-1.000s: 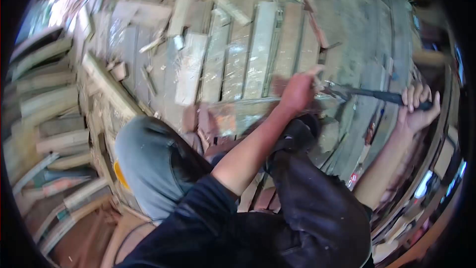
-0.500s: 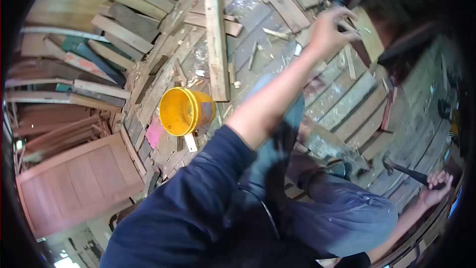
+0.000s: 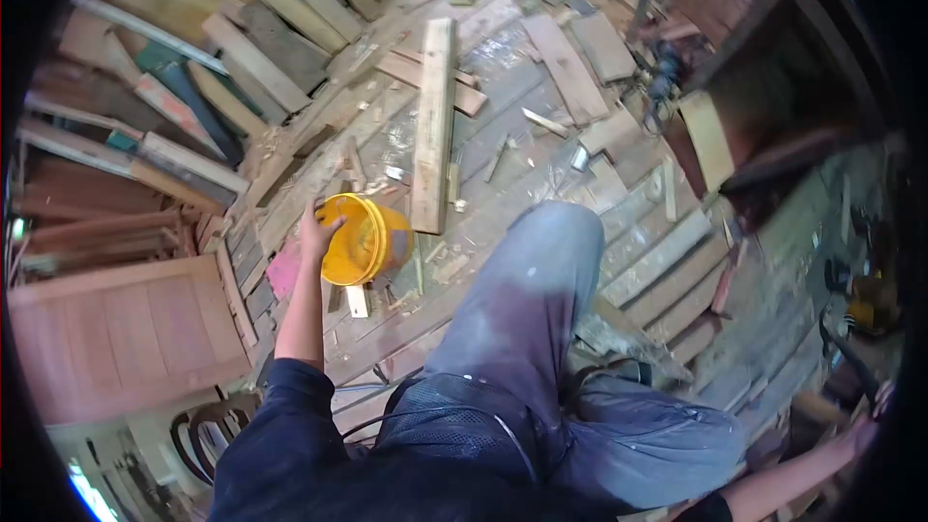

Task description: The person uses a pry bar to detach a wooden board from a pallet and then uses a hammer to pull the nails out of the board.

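My left hand (image 3: 319, 232) is at the left rim of a yellow bucket (image 3: 394, 242), its fingers curled over the edge. The bucket lies tilted with its mouth toward the left, and some dirt shows inside. Far at the lower right, my right hand (image 3: 872, 418) holds the dark handle of a hammer (image 3: 849, 353). A long pale board (image 3: 434, 126) lies just beyond the bucket.
Boards and offcuts (image 3: 565, 68) lie about the plank floor with shavings. Stacked lumber (image 3: 256, 53) stands at the upper left, above a wooden panel (image 3: 130, 333). Dark furniture (image 3: 802, 68) is at the upper right. My bent knee (image 3: 556, 242) is in the middle.
My left hand has swung from the upper right to the bucket and taken hold of its rim. My right hand has moved further toward the right edge with the hammer, whose head now points up.
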Action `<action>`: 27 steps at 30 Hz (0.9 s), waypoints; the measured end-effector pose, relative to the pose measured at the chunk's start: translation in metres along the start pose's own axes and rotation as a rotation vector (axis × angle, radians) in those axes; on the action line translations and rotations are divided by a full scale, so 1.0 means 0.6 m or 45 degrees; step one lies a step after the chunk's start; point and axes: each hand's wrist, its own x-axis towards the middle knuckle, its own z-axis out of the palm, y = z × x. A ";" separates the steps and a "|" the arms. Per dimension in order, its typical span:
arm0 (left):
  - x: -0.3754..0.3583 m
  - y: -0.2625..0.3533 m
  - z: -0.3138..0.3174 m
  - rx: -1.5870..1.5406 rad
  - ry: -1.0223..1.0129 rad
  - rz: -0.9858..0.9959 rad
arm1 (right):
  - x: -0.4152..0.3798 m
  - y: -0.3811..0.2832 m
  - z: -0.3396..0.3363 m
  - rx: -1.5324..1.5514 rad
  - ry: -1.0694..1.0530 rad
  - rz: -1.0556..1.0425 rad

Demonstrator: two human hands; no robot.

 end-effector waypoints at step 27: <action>-0.476 0.610 0.626 0.036 -1.613 1.678 | -0.379 0.173 0.107 -1.526 0.797 0.901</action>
